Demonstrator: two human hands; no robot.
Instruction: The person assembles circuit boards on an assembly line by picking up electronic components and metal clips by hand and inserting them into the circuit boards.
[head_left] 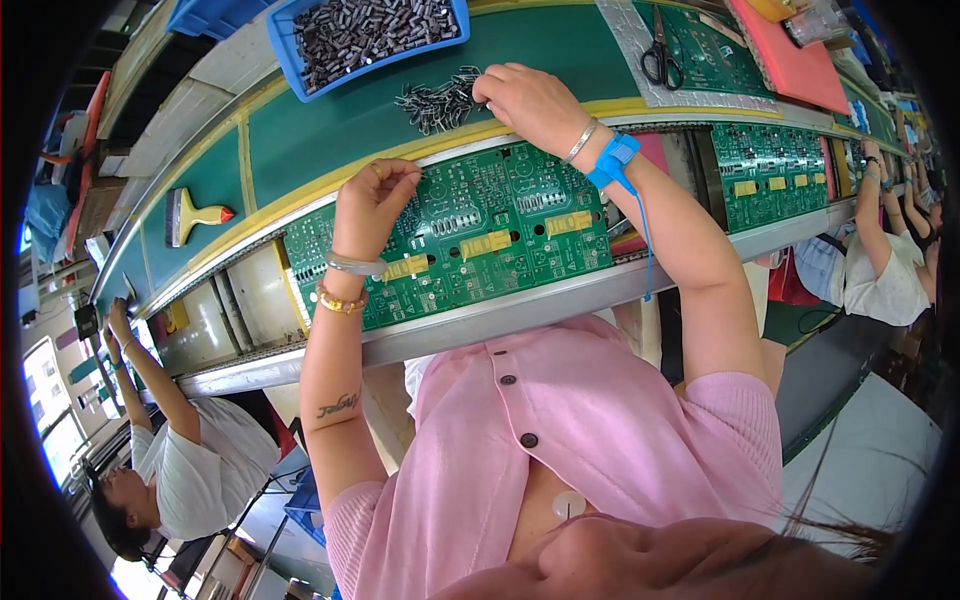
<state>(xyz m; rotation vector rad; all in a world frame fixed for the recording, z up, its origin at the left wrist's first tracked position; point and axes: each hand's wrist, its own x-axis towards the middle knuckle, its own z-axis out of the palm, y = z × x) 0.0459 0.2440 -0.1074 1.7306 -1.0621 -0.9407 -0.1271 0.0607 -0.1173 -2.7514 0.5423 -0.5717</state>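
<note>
My left hand (369,208) is over the left part of a green circuit board (500,272), thumb and fingertips pinched together. Whatever is between them, if anything, is too small to make out. Up and to the right, my right hand (536,106) reaches across the conveyor rail to a loose pile of small dark components with wire leads (438,106). Its fingers are curled closed at the pile's right edge, and their tips are partly hidden. Yellow block parts (486,244) sit in a row along the board, among rows of small fitted components.
A blue bin (284,52) of dark cylindrical parts stands behind the pile. A brush (190,217) lies at left, scissors (657,58) at far right. More boards (770,165) follow on the line. Co-workers sit at left (200,460) and right (885,265).
</note>
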